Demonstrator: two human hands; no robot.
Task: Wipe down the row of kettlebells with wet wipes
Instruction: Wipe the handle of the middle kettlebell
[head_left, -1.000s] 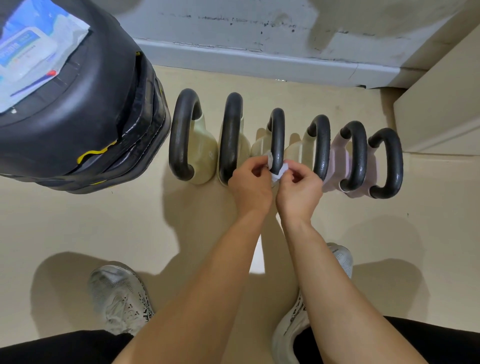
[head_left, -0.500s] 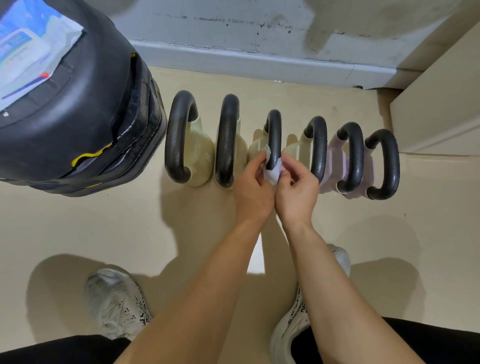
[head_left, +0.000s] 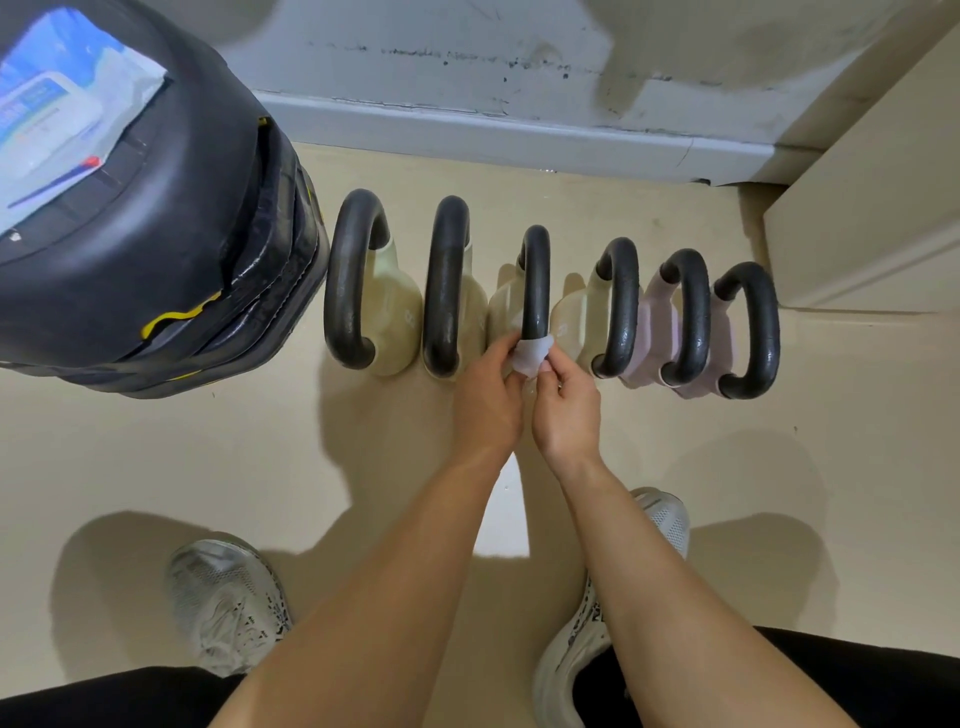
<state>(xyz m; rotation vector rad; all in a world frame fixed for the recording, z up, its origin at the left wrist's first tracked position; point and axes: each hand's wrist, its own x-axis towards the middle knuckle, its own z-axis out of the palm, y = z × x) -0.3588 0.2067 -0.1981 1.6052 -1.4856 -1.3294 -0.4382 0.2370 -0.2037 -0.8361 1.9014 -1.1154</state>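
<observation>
A gym corner: 6 kettlebells (head_left: 535, 296) beside stacked weight plates (head_left: 156, 249)

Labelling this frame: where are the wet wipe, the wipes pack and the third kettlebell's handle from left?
wet wipe (head_left: 530, 356), head view, the fold wrapped round the handle
wipes pack (head_left: 57, 119), head view, its printed top
third kettlebell's handle (head_left: 536, 280), head view, middle of the black bar

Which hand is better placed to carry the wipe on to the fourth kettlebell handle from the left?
Probably the right hand: it pinches the wipe on the third handle and lies on the side facing the fourth handle. The left hand also pinches the wipe but would have to cross over.
</observation>
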